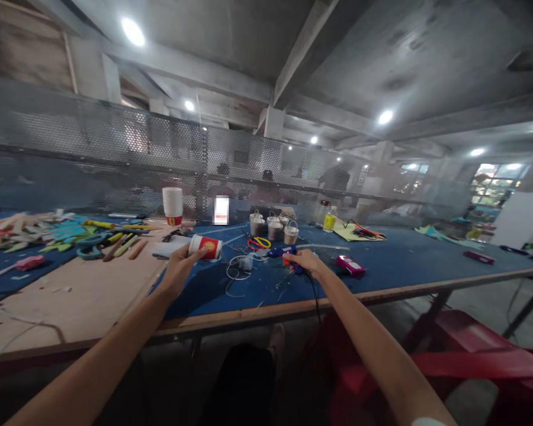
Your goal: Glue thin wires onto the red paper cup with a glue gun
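- Far to the left of the left hand lies a heap of craft scraps [48,234] and a stack of cups [172,205], well apart from the work
- The left hand [180,269] pinches a paper cup [206,246], tipped on its side, its fingers curled round the base; a squeeze could crush the thin wall
- Between the hands lies a loose wire [236,273] on the blue mat [404,260], which the cup could snag
- The right hand [305,260] is wrapped shut round a glue gun [283,253]; its hot nozzle points toward the cup and could likely burn the left fingers
- The cord [314,296] drops over the table edge below the right hand and might drag
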Demonstrator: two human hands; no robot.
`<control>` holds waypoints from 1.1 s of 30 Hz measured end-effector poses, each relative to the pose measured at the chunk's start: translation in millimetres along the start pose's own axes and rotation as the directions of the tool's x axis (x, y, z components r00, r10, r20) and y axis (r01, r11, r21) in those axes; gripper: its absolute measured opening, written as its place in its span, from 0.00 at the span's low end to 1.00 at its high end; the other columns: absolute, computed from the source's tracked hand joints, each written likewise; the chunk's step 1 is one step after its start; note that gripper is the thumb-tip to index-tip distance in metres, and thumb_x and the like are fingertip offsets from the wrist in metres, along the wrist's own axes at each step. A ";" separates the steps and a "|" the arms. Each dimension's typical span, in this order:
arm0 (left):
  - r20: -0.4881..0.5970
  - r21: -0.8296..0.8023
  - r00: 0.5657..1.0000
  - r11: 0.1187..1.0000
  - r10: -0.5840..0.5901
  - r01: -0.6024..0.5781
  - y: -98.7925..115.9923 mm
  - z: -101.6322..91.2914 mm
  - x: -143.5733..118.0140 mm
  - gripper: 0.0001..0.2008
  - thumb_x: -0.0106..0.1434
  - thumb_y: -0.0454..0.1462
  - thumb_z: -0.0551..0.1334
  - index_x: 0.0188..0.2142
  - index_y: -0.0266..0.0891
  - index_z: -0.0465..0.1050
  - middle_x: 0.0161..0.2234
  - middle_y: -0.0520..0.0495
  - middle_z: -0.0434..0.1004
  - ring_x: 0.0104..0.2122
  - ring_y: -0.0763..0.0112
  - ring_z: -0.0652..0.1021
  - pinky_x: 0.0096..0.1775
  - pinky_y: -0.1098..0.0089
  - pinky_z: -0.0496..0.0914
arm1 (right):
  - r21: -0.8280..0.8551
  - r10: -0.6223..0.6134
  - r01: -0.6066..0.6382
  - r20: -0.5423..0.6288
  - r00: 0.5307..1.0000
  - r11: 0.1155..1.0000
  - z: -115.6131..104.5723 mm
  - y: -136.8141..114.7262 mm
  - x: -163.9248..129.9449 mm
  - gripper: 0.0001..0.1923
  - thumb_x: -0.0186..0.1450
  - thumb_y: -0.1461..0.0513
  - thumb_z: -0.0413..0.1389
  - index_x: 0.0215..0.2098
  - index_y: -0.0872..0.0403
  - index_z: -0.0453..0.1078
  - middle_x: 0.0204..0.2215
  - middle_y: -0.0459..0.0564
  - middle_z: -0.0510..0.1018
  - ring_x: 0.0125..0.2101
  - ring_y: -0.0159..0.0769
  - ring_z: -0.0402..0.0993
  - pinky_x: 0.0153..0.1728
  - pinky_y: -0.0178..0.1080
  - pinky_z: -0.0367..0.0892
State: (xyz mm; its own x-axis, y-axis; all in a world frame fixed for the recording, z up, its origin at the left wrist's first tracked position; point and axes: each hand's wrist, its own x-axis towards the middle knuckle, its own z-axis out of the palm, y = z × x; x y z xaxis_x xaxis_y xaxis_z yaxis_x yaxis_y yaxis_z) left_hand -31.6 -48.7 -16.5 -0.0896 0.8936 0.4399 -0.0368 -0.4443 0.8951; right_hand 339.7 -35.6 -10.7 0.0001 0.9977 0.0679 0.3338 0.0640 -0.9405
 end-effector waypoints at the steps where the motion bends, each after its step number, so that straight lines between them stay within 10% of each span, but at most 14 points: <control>1: -0.004 -0.002 1.000 1.000 0.003 -0.003 -1.0 -0.4 0.7 0.16 0.52 0.48 0.73 0.36 0.41 0.81 0.29 0.53 0.80 0.31 0.67 0.75 0.37 0.71 0.69 | -0.034 -0.002 0.002 -0.017 1.000 0.999 -1.8 1.1 2.0 0.21 0.53 0.51 0.71 0.22 0.59 0.73 0.18 0.49 0.75 0.19 0.28 0.68 0.20 0.30 0.62; 8: -0.007 -0.023 1.000 1.000 0.016 -0.016 0.1 1.3 0.7 0.17 0.47 0.49 0.75 0.31 0.41 0.80 0.28 0.52 0.81 0.32 0.63 0.77 0.39 0.67 0.71 | -0.313 -0.033 -0.002 -0.107 0.994 0.950 -14.0 6.8 5.5 0.29 0.56 0.41 0.63 0.15 0.55 0.65 0.12 0.40 0.63 0.17 0.26 0.55 0.20 0.33 0.48; 14: -0.027 -0.048 1.000 0.999 -0.015 0.014 2.6 3.1 0.8 0.22 0.45 0.51 0.76 0.34 0.41 0.80 0.29 0.50 0.83 0.31 0.60 0.79 0.38 0.65 0.73 | -0.569 -0.079 -0.038 -0.179 0.981 0.821 -13.9 6.6 0.4 0.26 0.60 0.46 0.63 0.15 0.55 0.71 0.13 0.45 0.67 0.21 0.33 0.66 0.24 0.36 0.51; 28: -0.004 -0.124 0.999 0.992 -0.032 0.031 3.1 4.8 -0.7 0.19 0.48 0.46 0.76 0.37 0.40 0.81 0.32 0.50 0.83 0.32 0.65 0.78 0.34 0.71 0.71 | -0.774 -0.122 -0.125 -0.252 0.960 0.621 -9.9 13.0 -14.6 0.20 0.63 0.44 0.60 0.31 0.51 0.81 0.32 0.54 0.82 0.39 0.47 0.80 0.38 0.39 0.66; 33: -0.013 -0.155 0.998 0.987 -0.056 0.053 6.1 6.8 -3.6 0.18 0.48 0.44 0.76 0.37 0.39 0.82 0.32 0.49 0.83 0.31 0.67 0.78 0.35 0.70 0.71 | -0.772 -0.376 0.058 -0.241 0.895 0.633 5.7 -3.1 -27.1 0.13 0.68 0.53 0.58 0.42 0.53 0.77 0.45 0.56 0.80 0.48 0.45 0.76 0.49 0.42 0.66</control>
State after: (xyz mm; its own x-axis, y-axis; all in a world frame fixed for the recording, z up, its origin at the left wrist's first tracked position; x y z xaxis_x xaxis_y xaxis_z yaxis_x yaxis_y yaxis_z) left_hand -24.7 -54.2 -12.1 -0.1001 0.9160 0.3885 -0.1952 -0.4009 0.8951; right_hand 333.2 -62.7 -11.5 0.1012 0.8631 0.4948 0.9391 0.0812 -0.3338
